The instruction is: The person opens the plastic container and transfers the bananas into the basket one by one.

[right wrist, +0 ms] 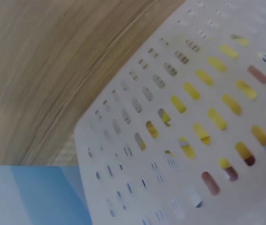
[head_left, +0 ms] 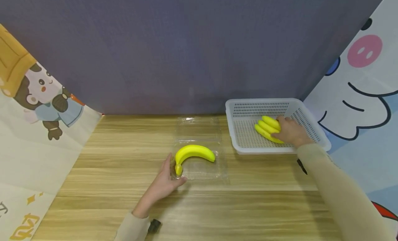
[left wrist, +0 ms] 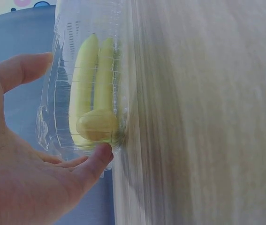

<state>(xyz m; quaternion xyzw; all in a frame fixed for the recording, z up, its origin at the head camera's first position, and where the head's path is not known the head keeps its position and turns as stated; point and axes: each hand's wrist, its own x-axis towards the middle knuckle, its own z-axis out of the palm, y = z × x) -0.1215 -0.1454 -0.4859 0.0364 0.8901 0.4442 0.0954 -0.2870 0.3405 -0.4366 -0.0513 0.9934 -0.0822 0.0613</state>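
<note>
"While an arm in a beige sleeve (head_left: pixel 335 189) stretches in from the lower right, where does its hand end up?"

"Palm down, the right hand (head_left: pixel 290 130) reaches over the near rim of a white, rectangular plastic basket with slotted walls (head_left: pixel 261 150)."

"And its fingers?"

"They grasp a bunch of smooth yellow bananas (head_left: pixel 264 128) inside the basket. The thumb lies on the near side of the bunch, the fingers bend over the far side, and the banana tips point left, clear of the grip. The right wrist view shows yellow and skin through the slots; whether the bunch touches the basket floor, I cannot tell."

"The other arm?"

"It enters from the bottom edge, angled up to the right. The left hand (head_left: pixel 162 184) is relaxed, thumb and fingers spread around the near left corner of a clear, rectangular plastic container (head_left: pixel 202 170), its lid (head_left: pixel 199 130) laid back toward the grey wall (head_left: pixel 171 54). In the left wrist view, a fingertip touches the container's side."

"What lies inside it?"

"A curved yellow banana (head_left: pixel 196 151), its stem just inside the wall beside the left fingers, its tip to the right."
</note>
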